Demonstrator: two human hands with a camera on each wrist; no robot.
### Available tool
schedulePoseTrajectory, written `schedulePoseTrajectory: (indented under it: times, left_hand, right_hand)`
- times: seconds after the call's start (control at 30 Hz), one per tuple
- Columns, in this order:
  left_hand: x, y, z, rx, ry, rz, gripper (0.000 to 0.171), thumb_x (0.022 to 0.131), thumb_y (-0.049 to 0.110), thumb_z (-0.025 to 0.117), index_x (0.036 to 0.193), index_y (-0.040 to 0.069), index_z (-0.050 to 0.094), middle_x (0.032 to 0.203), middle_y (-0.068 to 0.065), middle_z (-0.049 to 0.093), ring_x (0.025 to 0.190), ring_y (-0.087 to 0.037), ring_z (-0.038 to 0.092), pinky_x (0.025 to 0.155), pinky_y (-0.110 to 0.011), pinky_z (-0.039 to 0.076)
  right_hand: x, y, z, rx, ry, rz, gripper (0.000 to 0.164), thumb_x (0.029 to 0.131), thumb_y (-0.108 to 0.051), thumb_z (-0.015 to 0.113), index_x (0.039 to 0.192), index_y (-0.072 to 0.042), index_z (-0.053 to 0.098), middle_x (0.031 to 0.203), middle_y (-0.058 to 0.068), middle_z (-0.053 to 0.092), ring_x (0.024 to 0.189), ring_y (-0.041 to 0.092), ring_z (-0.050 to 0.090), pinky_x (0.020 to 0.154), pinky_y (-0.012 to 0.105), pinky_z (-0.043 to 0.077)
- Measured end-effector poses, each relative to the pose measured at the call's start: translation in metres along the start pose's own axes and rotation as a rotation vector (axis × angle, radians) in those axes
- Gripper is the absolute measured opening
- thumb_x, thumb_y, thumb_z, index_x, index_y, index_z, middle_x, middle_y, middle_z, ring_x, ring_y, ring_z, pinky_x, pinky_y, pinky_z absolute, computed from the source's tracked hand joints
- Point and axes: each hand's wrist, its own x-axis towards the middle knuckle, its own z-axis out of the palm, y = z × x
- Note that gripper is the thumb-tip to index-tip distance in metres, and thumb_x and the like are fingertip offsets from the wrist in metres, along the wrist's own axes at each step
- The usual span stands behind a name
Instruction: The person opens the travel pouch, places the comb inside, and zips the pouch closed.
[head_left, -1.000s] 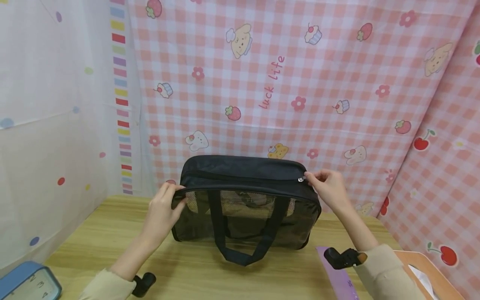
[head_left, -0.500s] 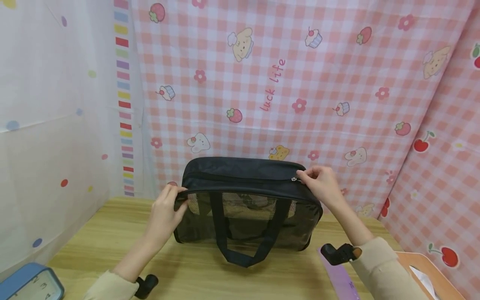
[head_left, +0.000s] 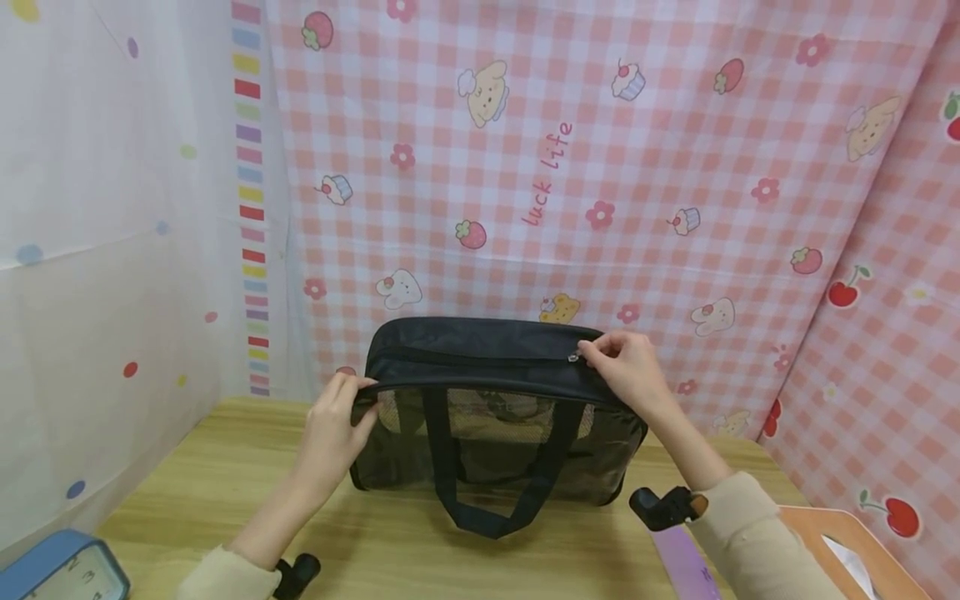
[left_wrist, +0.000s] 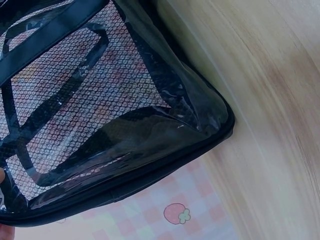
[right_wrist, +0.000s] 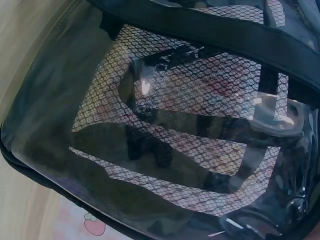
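Note:
A black bag (head_left: 510, 458) with a see-through front stands upright on the table, its black handle (head_left: 491, 522) hanging down in front. At the bag's upper left corner my left hand (head_left: 330, 429) pinches the edge. My right hand (head_left: 626, 371) pinches the zipper pull (head_left: 574, 357) on top, toward the right end. Left of the pull, a dark slit runs along the zipper line. Both wrist views are filled by the clear panel (left_wrist: 135, 132), with mesh showing through it. In the left wrist view only a sliver of fingers (left_wrist: 5, 231) shows at the lower left.
A blue clock (head_left: 63, 562) stands at the table's front left. On the right lie a purple sheet (head_left: 686, 558) and an orange tray (head_left: 806, 521) holding a white piece (head_left: 851, 562). A pink checked cloth (head_left: 495, 167) hangs close behind the bag.
My right hand has drawn the zipper pull leftward along the top of the bag. The left hand has kept its hold on the corner. The whole view has shifted slightly.

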Motion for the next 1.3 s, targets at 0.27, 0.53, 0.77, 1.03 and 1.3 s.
schedulePoseTrajectory:
  times: [0.27, 0.53, 0.77, 1.03, 1.3]
  left_hand:
    - [-0.001, 0.001, 0.001, 0.001, 0.019, 0.012, 0.035, 0.064, -0.01, 0.077, 0.093, -0.004, 0.059, 0.087, -0.014, 0.056, 0.081, -0.03, 0.059, 0.067, -0.042, 0.053]
    - [-0.001, 0.0, 0.002, 0.009, 0.019, 0.011, 0.035, 0.064, -0.01, 0.076, 0.094, -0.003, 0.059, 0.087, -0.014, 0.056, 0.08, -0.029, 0.059, 0.067, -0.041, 0.053]
    - [-0.002, 0.0, 0.003, 0.005, 0.019, 0.001, 0.035, 0.065, -0.008, 0.076, 0.095, -0.002, 0.059, 0.087, -0.015, 0.056, 0.081, -0.029, 0.059, 0.069, -0.041, 0.053]
    - [-0.002, 0.0, 0.001, 0.018, 0.014, 0.004, 0.035, 0.066, -0.009, 0.075, 0.095, -0.003, 0.059, 0.087, -0.013, 0.055, 0.081, -0.028, 0.059, 0.068, -0.04, 0.053]
    - [-0.002, 0.001, 0.001, 0.0, 0.004, -0.009, 0.034, 0.068, -0.008, 0.075, 0.097, -0.001, 0.059, 0.088, -0.012, 0.055, 0.084, -0.027, 0.059, 0.071, -0.039, 0.054]
  right_hand:
    - [0.002, -0.006, 0.0, -0.014, -0.013, -0.004, 0.027, 0.089, -0.022, 0.06, 0.072, -0.002, 0.068, 0.063, 0.009, 0.064, 0.053, 0.012, 0.047, 0.049, 0.021, 0.038]
    - [0.005, -0.013, 0.006, 0.006, -0.037, -0.014, 0.026, 0.089, -0.021, 0.059, 0.073, -0.001, 0.067, 0.065, 0.011, 0.065, 0.051, 0.011, 0.046, 0.049, 0.023, 0.038]
    - [0.005, -0.017, 0.007, 0.007, -0.035, -0.002, 0.026, 0.09, -0.02, 0.058, 0.076, 0.0, 0.068, 0.068, 0.013, 0.066, 0.053, 0.01, 0.049, 0.053, 0.024, 0.041]
    - [0.006, -0.031, 0.018, 0.001, -0.095, -0.016, 0.025, 0.09, -0.021, 0.058, 0.076, -0.003, 0.068, 0.07, 0.011, 0.066, 0.055, 0.012, 0.05, 0.053, 0.025, 0.04]
    - [0.01, -0.046, 0.034, 0.024, -0.147, -0.104, 0.024, 0.09, -0.019, 0.059, 0.072, -0.004, 0.066, 0.066, 0.01, 0.064, 0.051, 0.013, 0.047, 0.052, 0.026, 0.038]
